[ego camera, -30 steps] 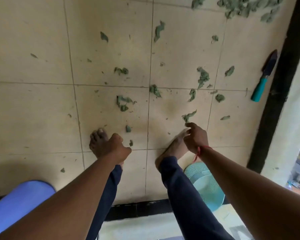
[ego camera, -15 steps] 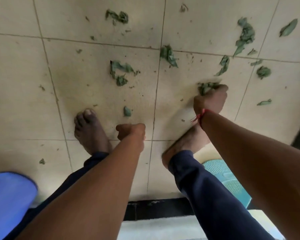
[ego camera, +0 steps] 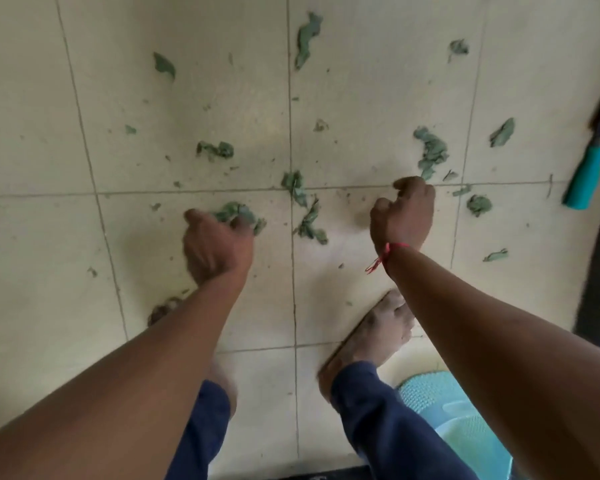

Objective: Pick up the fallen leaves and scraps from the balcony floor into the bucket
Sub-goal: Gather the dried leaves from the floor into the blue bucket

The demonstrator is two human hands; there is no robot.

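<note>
Left hand (ego camera: 219, 245) pinches a blurred leaf clump (ego camera: 237, 212) on the balcony floor (ego camera: 146, 244); right hand (ego camera: 405, 220) curled, contents hidden.

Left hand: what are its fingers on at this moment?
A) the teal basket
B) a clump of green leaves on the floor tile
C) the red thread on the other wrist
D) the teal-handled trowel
B: the left hand is down at the tile with thumb and fingers curled around a leaf clump, while the trowel lies apart at the right edge.
</note>
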